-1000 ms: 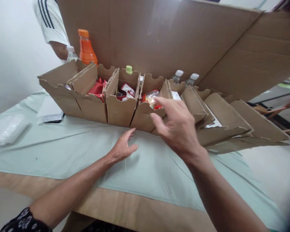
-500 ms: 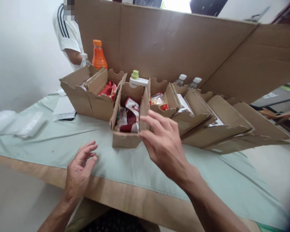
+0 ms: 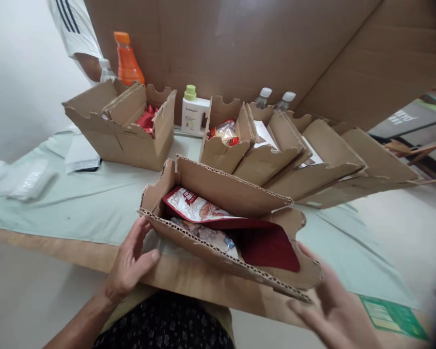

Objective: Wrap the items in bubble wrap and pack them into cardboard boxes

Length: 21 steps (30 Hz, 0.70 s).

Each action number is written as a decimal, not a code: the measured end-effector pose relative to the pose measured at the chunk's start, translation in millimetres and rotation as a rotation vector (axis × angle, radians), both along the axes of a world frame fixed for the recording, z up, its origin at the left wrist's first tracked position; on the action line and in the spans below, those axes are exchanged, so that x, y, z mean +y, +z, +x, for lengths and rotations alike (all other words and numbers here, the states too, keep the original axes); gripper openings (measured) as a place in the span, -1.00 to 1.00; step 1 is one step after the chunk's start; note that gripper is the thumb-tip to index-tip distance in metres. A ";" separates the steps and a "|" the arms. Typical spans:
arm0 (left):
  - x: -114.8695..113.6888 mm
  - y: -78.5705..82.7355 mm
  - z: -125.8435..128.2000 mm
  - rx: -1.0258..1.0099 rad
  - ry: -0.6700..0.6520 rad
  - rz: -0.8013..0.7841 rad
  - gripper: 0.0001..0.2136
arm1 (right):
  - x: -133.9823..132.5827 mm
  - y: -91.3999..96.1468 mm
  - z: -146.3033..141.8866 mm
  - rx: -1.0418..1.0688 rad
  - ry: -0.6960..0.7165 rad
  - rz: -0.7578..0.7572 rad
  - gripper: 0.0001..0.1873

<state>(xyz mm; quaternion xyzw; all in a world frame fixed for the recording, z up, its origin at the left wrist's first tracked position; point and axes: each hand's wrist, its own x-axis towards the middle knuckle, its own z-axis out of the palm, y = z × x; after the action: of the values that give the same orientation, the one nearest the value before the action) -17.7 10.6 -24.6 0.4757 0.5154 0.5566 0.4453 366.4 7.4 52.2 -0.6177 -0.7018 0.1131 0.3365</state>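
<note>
At the table edge [image 3: 76, 252], the right hand [image 3: 336, 295] pinches a box [image 3: 232, 198]; the left hand [image 3: 131, 264] is spread beside it.

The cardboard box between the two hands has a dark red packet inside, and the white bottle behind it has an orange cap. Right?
Not quite. As the head view shows, the cap on the white bottle is yellow-green, not orange. The rest is correct: the cardboard box is between the left hand and the right hand, with a dark red packet inside.
</note>
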 end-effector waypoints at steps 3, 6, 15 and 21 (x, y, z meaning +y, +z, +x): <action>-1.7 -0.1 14.2 0.048 -0.028 -0.028 -0.29 | 2.3 -21.7 -22.1 0.018 0.243 -0.063 -0.55; 17.5 8.9 28.9 0.072 -0.093 0.027 -0.21 | 33.1 -27.7 -37.8 0.077 0.150 -0.028 -0.66; 74.1 18.4 40.2 0.340 -0.146 -0.014 -0.15 | 90.2 -69.6 -14.8 -0.007 -0.057 -0.124 -0.46; 42.0 7.6 -56.5 0.629 0.179 0.011 -0.62 | 69.2 -109.2 7.8 -0.053 -0.050 -0.083 -0.47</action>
<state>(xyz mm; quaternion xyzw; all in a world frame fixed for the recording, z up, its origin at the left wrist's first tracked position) -74.2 52.6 -17.0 0.5795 0.6645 0.4220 0.2111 374.2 76.6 -56.9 -0.6513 -0.6894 0.1172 0.2946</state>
